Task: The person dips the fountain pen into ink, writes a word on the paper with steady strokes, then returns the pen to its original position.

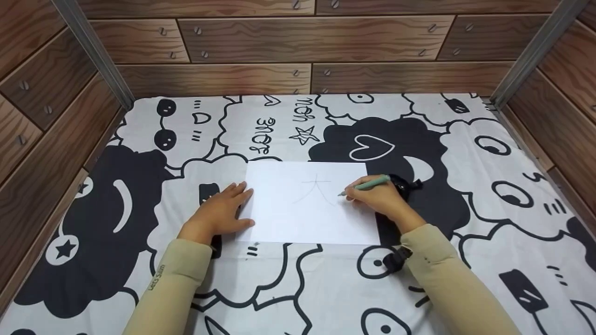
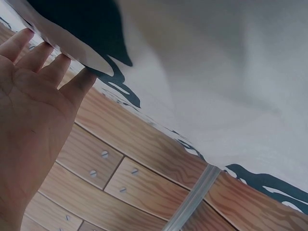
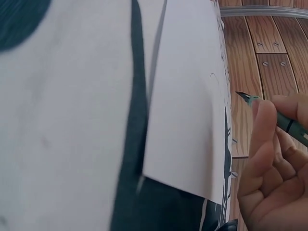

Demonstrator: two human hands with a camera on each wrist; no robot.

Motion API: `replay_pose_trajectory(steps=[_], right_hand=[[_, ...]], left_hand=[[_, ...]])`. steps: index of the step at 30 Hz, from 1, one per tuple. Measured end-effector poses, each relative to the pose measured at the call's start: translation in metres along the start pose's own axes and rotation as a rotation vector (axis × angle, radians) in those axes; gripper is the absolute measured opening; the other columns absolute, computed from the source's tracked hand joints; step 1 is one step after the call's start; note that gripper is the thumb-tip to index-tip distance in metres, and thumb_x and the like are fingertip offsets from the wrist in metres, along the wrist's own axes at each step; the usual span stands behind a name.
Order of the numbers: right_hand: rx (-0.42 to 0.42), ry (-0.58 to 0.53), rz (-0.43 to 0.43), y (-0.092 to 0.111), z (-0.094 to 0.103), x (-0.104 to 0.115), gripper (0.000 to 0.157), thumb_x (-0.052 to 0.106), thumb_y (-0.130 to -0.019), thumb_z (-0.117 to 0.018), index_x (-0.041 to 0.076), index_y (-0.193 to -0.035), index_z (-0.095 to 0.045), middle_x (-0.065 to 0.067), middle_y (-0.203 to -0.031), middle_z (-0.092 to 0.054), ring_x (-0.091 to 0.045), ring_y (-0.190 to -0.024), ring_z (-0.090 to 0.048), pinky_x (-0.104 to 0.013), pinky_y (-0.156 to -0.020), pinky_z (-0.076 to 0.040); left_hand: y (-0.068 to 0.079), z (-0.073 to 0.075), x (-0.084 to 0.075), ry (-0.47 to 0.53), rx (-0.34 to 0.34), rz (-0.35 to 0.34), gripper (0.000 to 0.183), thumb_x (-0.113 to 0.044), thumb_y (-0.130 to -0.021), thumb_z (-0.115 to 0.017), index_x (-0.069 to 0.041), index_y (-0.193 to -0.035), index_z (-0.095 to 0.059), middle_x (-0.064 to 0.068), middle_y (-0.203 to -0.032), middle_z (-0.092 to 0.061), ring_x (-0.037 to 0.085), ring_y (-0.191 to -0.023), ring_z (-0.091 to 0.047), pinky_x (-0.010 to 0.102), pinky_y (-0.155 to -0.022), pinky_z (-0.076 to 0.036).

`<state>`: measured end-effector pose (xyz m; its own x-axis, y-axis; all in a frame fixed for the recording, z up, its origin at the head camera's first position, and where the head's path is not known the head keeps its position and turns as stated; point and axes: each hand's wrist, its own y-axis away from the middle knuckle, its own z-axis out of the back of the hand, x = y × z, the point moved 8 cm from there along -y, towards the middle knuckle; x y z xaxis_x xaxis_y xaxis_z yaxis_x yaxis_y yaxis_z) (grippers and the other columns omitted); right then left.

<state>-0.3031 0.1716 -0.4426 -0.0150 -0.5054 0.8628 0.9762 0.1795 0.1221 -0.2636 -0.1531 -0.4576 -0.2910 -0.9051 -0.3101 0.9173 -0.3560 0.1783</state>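
Observation:
A white sheet of paper [image 1: 279, 214] lies on the patterned cloth, with a thin 大-shaped character [image 1: 316, 188] drawn on its upper middle. My right hand [image 1: 382, 199] pinches a green fountain pen [image 1: 372, 182] over the sheet's right side. The nib [image 1: 341, 194] points left, just beside the character's right-hand stroke; whether it touches the paper I cannot tell. In the right wrist view, the dark nib and green barrel [image 3: 284, 121] show between thumb and fingers. My left hand [image 1: 219, 213] rests at the sheet's left edge, fingers extended and spread.
A white cloth [image 1: 260, 284] with black cartoon shapes covers the surface. Wood-patterned panels [image 1: 316, 39] stand behind and at both sides, with grey metal posts [image 1: 95, 53] in the corners. A black object [image 1: 401, 186] sits by the right wrist.

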Motion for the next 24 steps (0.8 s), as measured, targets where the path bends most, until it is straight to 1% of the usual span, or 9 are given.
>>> replay_pose_trajectory(steps=[5,8,10,13,16,21,24], right_hand=[[-0.066,-0.001,-0.010,0.000,0.007,-0.002,0.025,0.032,-0.085,-0.070,0.012,-0.098,-0.074,-0.001,-0.087,-0.073,-0.015,-0.076,-0.067,-0.028,-0.054,-0.049],[-0.096,-0.018,-0.004,-0.001,0.011,-0.003,0.028,0.037,-0.085,-0.070,0.014,-0.100,-0.073,0.000,-0.088,-0.072,-0.014,-0.076,-0.068,-0.030,-0.054,-0.049],[-0.109,-0.049,0.017,-0.002,0.012,-0.004,0.030,0.037,-0.085,-0.071,0.012,-0.102,-0.073,-0.001,-0.089,-0.072,-0.014,-0.076,-0.068,-0.031,-0.058,-0.050],[-0.133,-0.122,0.065,-0.003,0.015,-0.002,0.029,0.030,-0.087,-0.070,0.007,-0.104,-0.072,-0.003,-0.088,-0.072,-0.015,-0.074,-0.068,-0.029,-0.063,-0.052],[-0.163,-0.180,0.103,-0.003,0.018,-0.001,0.028,0.025,-0.088,-0.069,0.003,-0.105,-0.071,-0.004,-0.086,-0.072,-0.014,-0.071,-0.068,-0.026,-0.063,-0.052],[-0.208,-0.250,0.149,-0.002,0.022,0.001,0.027,0.023,-0.087,-0.071,0.002,-0.104,-0.071,-0.005,-0.084,-0.072,-0.013,-0.068,-0.067,-0.023,-0.061,-0.051],[-0.231,-0.294,0.165,-0.001,0.024,0.001,0.028,0.021,-0.087,-0.071,0.000,-0.104,-0.071,-0.005,-0.083,-0.072,-0.013,-0.067,-0.067,-0.021,-0.060,-0.050]], left_hand=[[0.000,-0.001,0.000,-0.004,-0.003,-0.005,0.075,-0.043,-0.086,-0.066,-0.012,-0.148,-0.037,0.009,-0.154,-0.026,0.032,-0.142,-0.018,0.056,-0.109,-0.023],[0.000,0.000,-0.001,-0.001,-0.003,-0.002,0.076,-0.044,-0.085,-0.066,-0.012,-0.148,-0.037,0.009,-0.154,-0.026,0.032,-0.142,-0.018,0.055,-0.109,-0.023],[0.001,0.001,-0.001,0.002,-0.002,-0.001,0.076,-0.044,-0.085,-0.066,-0.013,-0.148,-0.037,0.009,-0.155,-0.026,0.031,-0.142,-0.018,0.054,-0.110,-0.022],[0.002,0.002,-0.001,0.003,-0.003,-0.003,0.076,-0.044,-0.085,-0.066,-0.012,-0.148,-0.037,0.009,-0.154,-0.026,0.032,-0.142,-0.018,0.054,-0.110,-0.023],[0.002,0.003,-0.001,0.003,-0.004,-0.005,0.076,-0.044,-0.085,-0.066,-0.012,-0.148,-0.037,0.010,-0.154,-0.026,0.032,-0.142,-0.018,0.054,-0.110,-0.023],[0.002,0.002,-0.001,0.008,-0.003,0.001,0.076,-0.044,-0.085,-0.067,-0.012,-0.148,-0.037,0.009,-0.155,-0.025,0.031,-0.142,-0.017,0.054,-0.110,-0.022],[0.001,0.002,-0.001,0.002,-0.007,-0.007,0.076,-0.044,-0.085,-0.067,-0.011,-0.147,-0.037,0.010,-0.154,-0.026,0.032,-0.142,-0.018,0.055,-0.109,-0.023]])
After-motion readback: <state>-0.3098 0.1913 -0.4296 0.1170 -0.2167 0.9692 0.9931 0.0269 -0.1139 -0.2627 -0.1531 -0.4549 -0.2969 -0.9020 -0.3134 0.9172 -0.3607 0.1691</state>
